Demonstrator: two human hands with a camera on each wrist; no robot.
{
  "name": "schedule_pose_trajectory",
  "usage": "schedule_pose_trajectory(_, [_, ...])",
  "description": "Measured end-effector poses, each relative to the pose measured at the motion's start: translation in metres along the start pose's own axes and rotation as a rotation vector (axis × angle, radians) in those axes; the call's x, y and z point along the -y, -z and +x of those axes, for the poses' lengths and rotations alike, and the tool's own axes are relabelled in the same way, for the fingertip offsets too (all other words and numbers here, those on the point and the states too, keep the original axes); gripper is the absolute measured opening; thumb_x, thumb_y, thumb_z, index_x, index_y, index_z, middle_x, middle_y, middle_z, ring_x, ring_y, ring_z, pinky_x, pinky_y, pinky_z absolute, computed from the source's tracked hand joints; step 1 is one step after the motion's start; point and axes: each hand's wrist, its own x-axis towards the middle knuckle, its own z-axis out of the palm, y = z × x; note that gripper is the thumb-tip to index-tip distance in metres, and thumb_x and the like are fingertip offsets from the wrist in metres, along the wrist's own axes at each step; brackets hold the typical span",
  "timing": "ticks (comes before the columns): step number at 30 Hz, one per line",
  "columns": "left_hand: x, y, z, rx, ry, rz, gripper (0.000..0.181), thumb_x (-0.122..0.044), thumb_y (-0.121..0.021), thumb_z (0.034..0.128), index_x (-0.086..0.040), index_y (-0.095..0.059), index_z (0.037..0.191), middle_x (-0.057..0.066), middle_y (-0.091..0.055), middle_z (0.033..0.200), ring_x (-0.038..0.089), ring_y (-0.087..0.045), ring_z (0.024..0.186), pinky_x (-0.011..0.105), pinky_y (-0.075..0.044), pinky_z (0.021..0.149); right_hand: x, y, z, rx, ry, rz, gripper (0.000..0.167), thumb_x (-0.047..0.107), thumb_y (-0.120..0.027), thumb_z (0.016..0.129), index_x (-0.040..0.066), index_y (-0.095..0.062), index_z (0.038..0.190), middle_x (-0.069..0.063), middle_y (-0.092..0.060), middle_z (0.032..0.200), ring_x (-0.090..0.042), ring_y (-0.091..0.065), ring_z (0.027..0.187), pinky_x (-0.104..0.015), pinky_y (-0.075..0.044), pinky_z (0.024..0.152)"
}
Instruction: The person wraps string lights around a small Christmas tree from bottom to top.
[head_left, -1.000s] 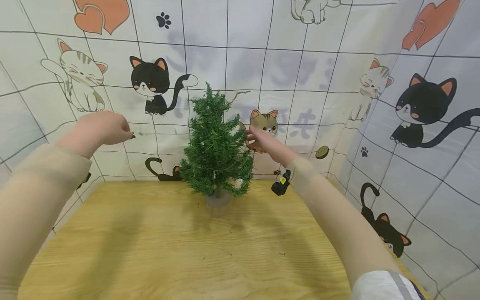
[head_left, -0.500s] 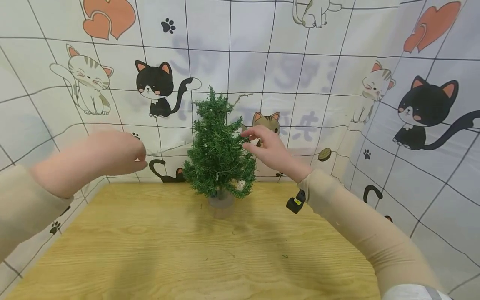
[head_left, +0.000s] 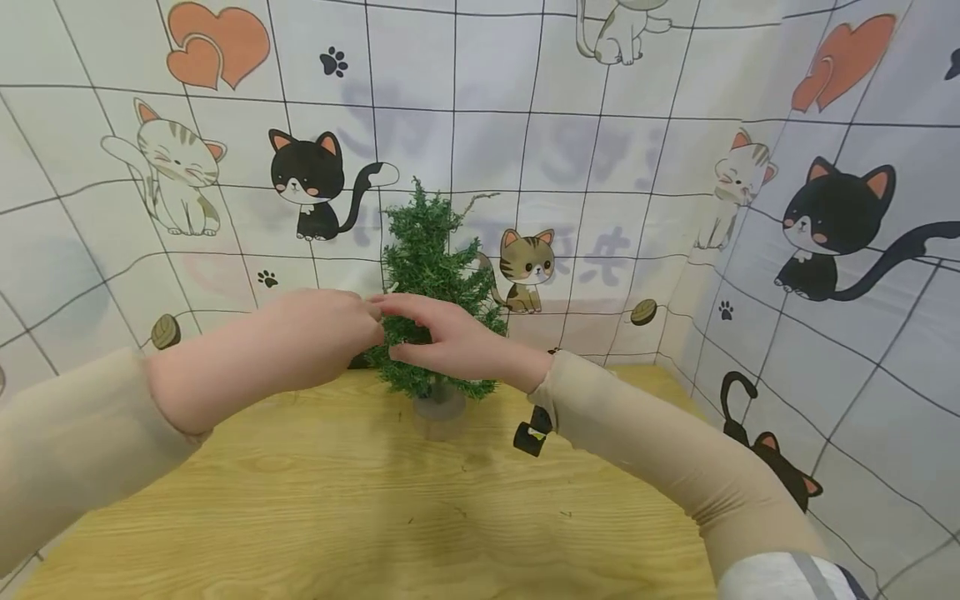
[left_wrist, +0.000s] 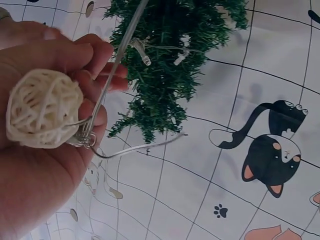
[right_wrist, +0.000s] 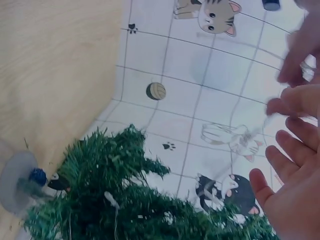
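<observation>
A small green artificial Christmas tree stands on a round pale base. In front of its left side, my left hand holds a white wicker-ball light in its palm, with curled fingers. The light's clear wire passes by the fingers, and a loose end curves off to the right. My right hand reaches across the tree. Its index fingertip meets my left hand, while its thumb stays apart. The right wrist view shows the right fingers spread and loosely bent. The tree's lower left is hidden behind the hands.
Small clear bulbs are strung among the branches. A blue ball sits low by the trunk. The wooden table extends toward me, bearing a few green bits. A cat-print cloth encloses the back and sides.
My left hand has moved right and down to the tree's front. My right hand has left the tree's right side and crossed left to meet it.
</observation>
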Motion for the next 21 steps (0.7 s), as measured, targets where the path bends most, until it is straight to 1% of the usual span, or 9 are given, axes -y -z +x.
schedule_pose_trajectory(3, [-0.004,0.005,0.003,-0.036,0.0,-0.008,0.027,0.008,-0.068,0.0822,-0.018,-0.063,0.077,-0.005,-0.051,0.067,0.017,-0.049,0.068,0.029,-0.04,0.052,0.0,-0.005,0.008,0.031,-0.059,0.048,0.055,0.019,-0.063,0.096,0.015,-0.042,0.147,0.0,-0.048,0.142,-0.01,-0.053,0.08,-0.028,-0.039,0.08])
schedule_pose_trajectory(5, [-0.006,0.006,0.004,-0.088,0.015,-0.022,0.027,0.009,-0.07,0.0799,-0.017,-0.062,0.08,-0.004,-0.05,0.067,0.018,-0.049,0.069,0.03,-0.042,0.053,-0.002,-0.006,0.011,0.031,-0.109,0.085,0.05,0.021,-0.065,0.095,0.015,-0.048,0.142,0.001,-0.053,0.135,-0.014,-0.052,0.075,-0.028,-0.041,0.079])
schedule_pose_trajectory(6, [-0.007,0.007,0.005,-0.112,0.031,-0.03,0.027,0.009,-0.071,0.079,-0.016,-0.062,0.083,-0.004,-0.05,0.068,0.019,-0.051,0.07,0.031,-0.044,0.053,-0.003,-0.006,0.012,0.026,-0.13,0.103,0.048,0.022,-0.065,0.094,0.015,-0.051,0.14,0.001,-0.055,0.132,-0.016,-0.055,0.076,-0.027,-0.042,0.08])
schedule_pose_trajectory(9, [-0.006,0.006,0.006,-0.2,0.082,-0.018,0.031,0.009,-0.074,0.0757,-0.012,-0.057,0.092,0.0,-0.051,0.073,0.023,-0.053,0.07,0.033,-0.046,0.05,-0.008,-0.006,0.015,-0.003,-0.138,0.126,0.035,0.023,-0.062,0.096,0.014,-0.059,0.13,0.002,-0.061,0.122,-0.012,-0.058,0.103,-0.026,-0.045,0.086])
schedule_pose_trajectory(10, [-0.004,0.006,0.006,-0.23,0.101,-0.007,0.032,0.009,-0.073,0.0757,-0.011,-0.057,0.094,0.001,-0.052,0.073,0.025,-0.054,0.07,0.034,-0.046,0.049,-0.01,-0.006,0.017,-0.016,-0.128,0.135,0.029,0.022,-0.06,0.098,0.013,-0.062,0.125,0.001,-0.063,0.118,-0.012,-0.058,0.107,-0.026,-0.045,0.087])
schedule_pose_trajectory(13, [0.005,0.007,0.006,-0.292,0.17,0.032,0.028,0.009,-0.068,0.0788,-0.007,-0.057,0.098,0.005,-0.054,0.073,0.028,-0.052,0.064,0.037,-0.045,0.049,-0.013,-0.004,0.02,-0.046,-0.088,0.158,0.025,0.02,-0.051,0.102,0.009,-0.065,0.12,0.002,-0.067,0.107,-0.01,-0.06,0.1,-0.026,-0.046,0.084])
schedule_pose_trajectory(17, [0.024,0.007,0.004,-0.354,0.276,0.042,0.017,0.004,-0.059,0.086,-0.005,-0.061,0.101,0.006,-0.056,0.073,0.03,-0.052,0.061,0.045,-0.042,0.06,-0.015,-0.004,0.022,-0.068,-0.092,0.189,0.026,0.018,-0.047,0.104,0.006,-0.067,0.116,0.001,-0.068,0.1,-0.013,-0.061,0.097,-0.026,-0.047,0.081])
schedule_pose_trajectory(19, [0.033,0.006,0.003,-0.373,0.31,0.001,0.015,0.001,-0.055,0.0878,-0.006,-0.064,0.098,0.004,-0.058,0.073,0.028,-0.054,0.06,0.046,-0.042,0.061,-0.016,-0.004,0.022,-0.071,-0.097,0.196,0.026,0.018,-0.047,0.104,0.006,-0.067,0.115,-0.002,-0.069,0.101,-0.015,-0.062,0.098,-0.026,-0.047,0.083])
schedule_pose_trajectory(21, [0.043,0.005,0.001,-0.359,0.331,-0.075,0.015,-0.004,-0.055,0.0885,-0.007,-0.066,0.099,0.001,-0.06,0.071,0.024,-0.052,0.055,0.043,-0.041,0.057,-0.017,-0.005,0.021,-0.071,-0.105,0.197,0.026,0.018,-0.047,0.104,0.007,-0.068,0.115,-0.005,-0.069,0.103,-0.015,-0.062,0.099,-0.025,-0.047,0.083])
